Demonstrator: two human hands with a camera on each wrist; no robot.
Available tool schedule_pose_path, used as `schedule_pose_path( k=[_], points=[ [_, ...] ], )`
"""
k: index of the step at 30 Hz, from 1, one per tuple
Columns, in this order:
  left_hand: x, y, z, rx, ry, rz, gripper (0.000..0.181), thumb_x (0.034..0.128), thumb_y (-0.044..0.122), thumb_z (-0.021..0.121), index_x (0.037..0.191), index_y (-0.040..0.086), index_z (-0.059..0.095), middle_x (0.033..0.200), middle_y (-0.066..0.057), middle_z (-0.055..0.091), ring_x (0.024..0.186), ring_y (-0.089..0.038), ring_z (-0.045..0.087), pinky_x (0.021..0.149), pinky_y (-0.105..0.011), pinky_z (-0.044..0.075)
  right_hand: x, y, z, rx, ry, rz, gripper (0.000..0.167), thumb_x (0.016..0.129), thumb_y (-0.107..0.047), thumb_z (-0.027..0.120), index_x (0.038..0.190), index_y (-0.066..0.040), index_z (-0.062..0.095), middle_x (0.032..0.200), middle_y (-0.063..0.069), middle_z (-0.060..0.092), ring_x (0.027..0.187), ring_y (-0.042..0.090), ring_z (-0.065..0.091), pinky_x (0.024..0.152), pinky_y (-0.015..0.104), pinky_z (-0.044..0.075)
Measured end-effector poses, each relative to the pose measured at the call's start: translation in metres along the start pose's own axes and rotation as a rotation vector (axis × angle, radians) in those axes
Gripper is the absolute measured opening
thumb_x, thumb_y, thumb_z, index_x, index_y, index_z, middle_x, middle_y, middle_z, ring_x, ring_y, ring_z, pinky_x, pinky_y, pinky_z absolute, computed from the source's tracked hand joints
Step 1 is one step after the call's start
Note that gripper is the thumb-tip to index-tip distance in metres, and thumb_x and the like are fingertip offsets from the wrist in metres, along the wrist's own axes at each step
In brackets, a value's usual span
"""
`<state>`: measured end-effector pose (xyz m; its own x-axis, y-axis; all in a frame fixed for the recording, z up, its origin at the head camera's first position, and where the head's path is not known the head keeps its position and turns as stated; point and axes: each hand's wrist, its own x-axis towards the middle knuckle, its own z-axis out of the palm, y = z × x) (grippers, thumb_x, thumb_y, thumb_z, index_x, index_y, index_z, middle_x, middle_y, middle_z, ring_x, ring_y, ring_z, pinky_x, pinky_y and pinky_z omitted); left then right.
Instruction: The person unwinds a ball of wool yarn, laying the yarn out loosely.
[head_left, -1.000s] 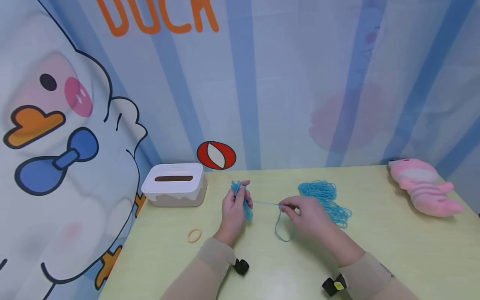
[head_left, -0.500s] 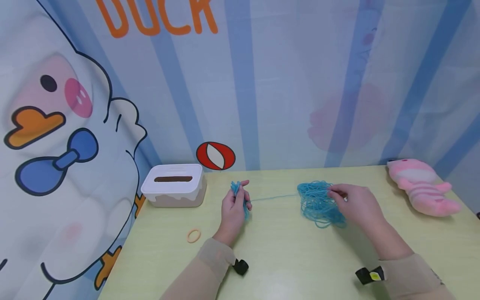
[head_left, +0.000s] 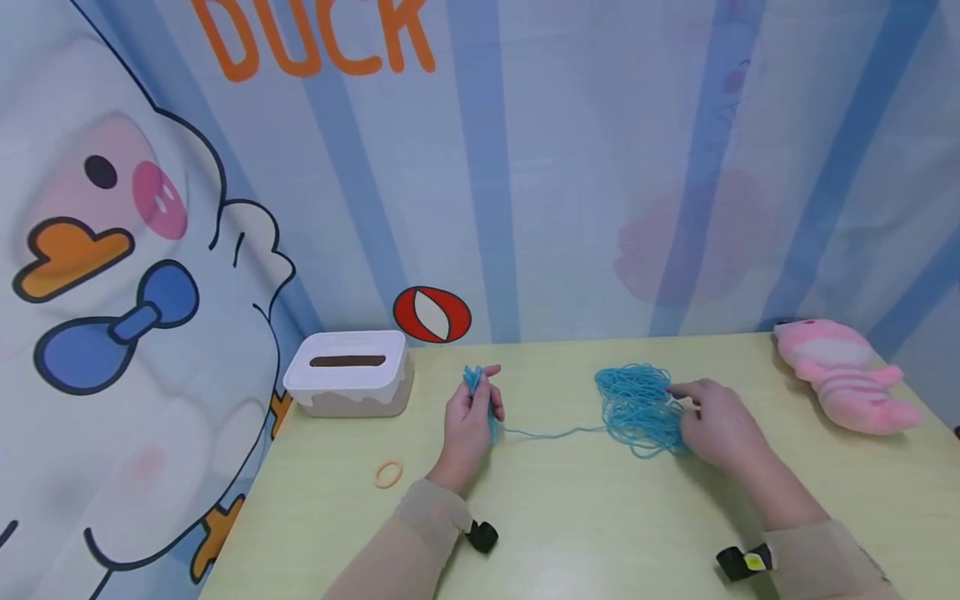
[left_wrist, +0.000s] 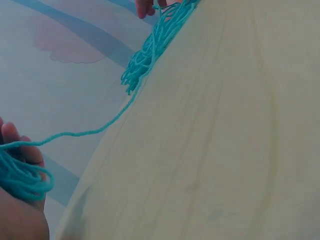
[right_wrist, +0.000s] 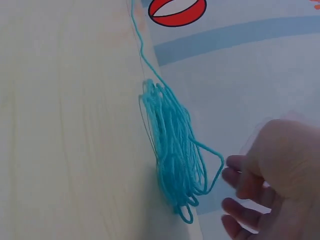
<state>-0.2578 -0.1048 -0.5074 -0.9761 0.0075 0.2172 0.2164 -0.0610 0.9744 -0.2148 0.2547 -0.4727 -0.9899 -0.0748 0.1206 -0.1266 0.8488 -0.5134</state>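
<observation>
My left hand (head_left: pixel 465 421) holds a small looped bundle of light blue yarn (left_wrist: pixel 25 177) between thumb and fingers. A single strand (head_left: pixel 555 436) sags from that bundle across to a larger loose heap of the same yarn (head_left: pixel 637 408) lying on the table. At the heap's right side is my right hand (head_left: pixel 722 429), its fingers loosely bent and parted. In the right wrist view one yarn loop (right_wrist: pixel 220 162) stands out from the heap and reaches the fingertips, with no grip on it visible.
On the table (head_left: pixel 585 517), a beige ring (head_left: pixel 387 474) lies left of my left forearm. A white-lidded tissue box (head_left: pixel 348 375) stands at the back left. The pink plush toy (head_left: pixel 843 375) lies at the back right, before a printed curtain.
My right hand has gone from mid-table, where it pinched the strand, rightward to the heap, and its fingers have loosened. The strand now hangs slack. My left hand stays in place.
</observation>
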Motion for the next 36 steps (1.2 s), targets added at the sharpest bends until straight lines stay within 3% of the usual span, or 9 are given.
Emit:
schedule_pose_path(
  k=[3,8,10,13,18,21,28,30,36],
  points=[
    [-0.001,0.0,0.0,-0.001,0.003,-0.002,0.043,0.1201,0.033,0.045,0.143,0.003,0.065,0.09,-0.001,0.061,0.076,-0.014,0.061,0.078,-0.021,0.059,-0.003,-0.007,0.0,0.094,0.12,-0.004,0.051,0.103,-0.002,0.043,0.149,0.0,0.064,0.151,0.035,0.058,0.137,0.061,0.05,0.087,0.057,0.048],
    [-0.001,0.001,-0.001,0.004,-0.001,-0.003,0.041,0.1201,0.034,0.045,0.142,0.007,0.067,0.091,-0.002,0.06,0.076,-0.014,0.062,0.079,-0.022,0.06,-0.007,-0.034,0.015,0.158,0.29,-0.137,0.038,0.108,-0.013,0.055,0.139,0.0,0.071,0.143,0.029,0.068,0.137,0.055,0.057,0.107,0.072,0.048],
    [-0.001,0.001,-0.001,0.002,-0.002,-0.006,0.04,0.1201,0.034,0.045,0.142,0.009,0.067,0.092,-0.003,0.06,0.077,-0.014,0.062,0.08,-0.022,0.061,-0.005,-0.05,0.027,0.147,0.275,-0.221,0.035,0.108,-0.017,0.062,0.136,-0.001,0.073,0.139,0.025,0.072,0.135,0.051,0.063,0.11,0.07,0.051],
    [-0.001,0.001,-0.002,-0.009,-0.005,-0.008,0.039,0.1199,0.035,0.046,0.141,0.012,0.067,0.092,-0.003,0.061,0.077,-0.014,0.063,0.081,-0.022,0.062,-0.003,-0.079,0.048,0.132,0.165,-0.299,0.036,0.109,-0.024,0.068,0.138,-0.005,0.073,0.141,0.018,0.074,0.136,0.045,0.067,0.112,0.065,0.055],
    [-0.002,0.002,0.0,-0.039,-0.03,0.002,0.038,0.12,0.033,0.046,0.141,0.009,0.067,0.092,-0.003,0.061,0.076,-0.013,0.065,0.082,-0.024,0.063,0.003,-0.123,0.086,0.202,-0.066,-0.273,0.046,0.109,-0.034,0.07,0.147,-0.008,0.068,0.145,0.009,0.075,0.14,0.036,0.068,0.116,0.058,0.055],
    [-0.002,0.003,0.0,-0.048,-0.04,0.006,0.038,0.1201,0.031,0.046,0.142,0.008,0.066,0.091,-0.003,0.061,0.076,-0.013,0.065,0.081,-0.024,0.062,0.009,-0.141,0.105,0.256,-0.123,-0.242,0.047,0.108,-0.034,0.073,0.147,-0.008,0.069,0.142,0.007,0.076,0.137,0.032,0.07,0.116,0.054,0.056],
    [-0.002,0.004,0.0,-0.042,-0.008,-0.007,0.037,0.1201,0.031,0.046,0.143,0.011,0.066,0.092,-0.001,0.06,0.077,-0.014,0.063,0.078,-0.022,0.06,0.015,-0.157,0.117,0.237,-0.069,-0.206,0.019,0.104,-0.021,0.077,0.118,-0.011,0.084,0.109,0.002,0.085,0.107,0.025,0.081,0.096,0.049,0.065],
    [-0.002,0.004,-0.001,-0.024,0.003,-0.006,0.037,0.1201,0.032,0.045,0.143,0.012,0.066,0.093,-0.001,0.06,0.078,-0.014,0.062,0.078,-0.021,0.059,0.014,-0.156,0.111,0.239,-0.054,-0.193,0.015,0.105,-0.02,0.076,0.114,-0.012,0.085,0.108,0.0,0.085,0.106,0.024,0.081,0.095,0.048,0.065],
    [-0.003,0.002,-0.002,0.014,0.016,-0.018,0.037,0.1189,0.039,0.047,0.143,0.018,0.066,0.084,0.003,0.054,0.066,-0.012,0.051,0.063,-0.019,0.049,0.007,-0.137,0.08,0.289,0.007,-0.161,0.019,0.109,-0.023,0.071,0.121,-0.016,0.083,0.111,-0.003,0.084,0.11,0.025,0.079,0.09,0.046,0.066]
  ],
)
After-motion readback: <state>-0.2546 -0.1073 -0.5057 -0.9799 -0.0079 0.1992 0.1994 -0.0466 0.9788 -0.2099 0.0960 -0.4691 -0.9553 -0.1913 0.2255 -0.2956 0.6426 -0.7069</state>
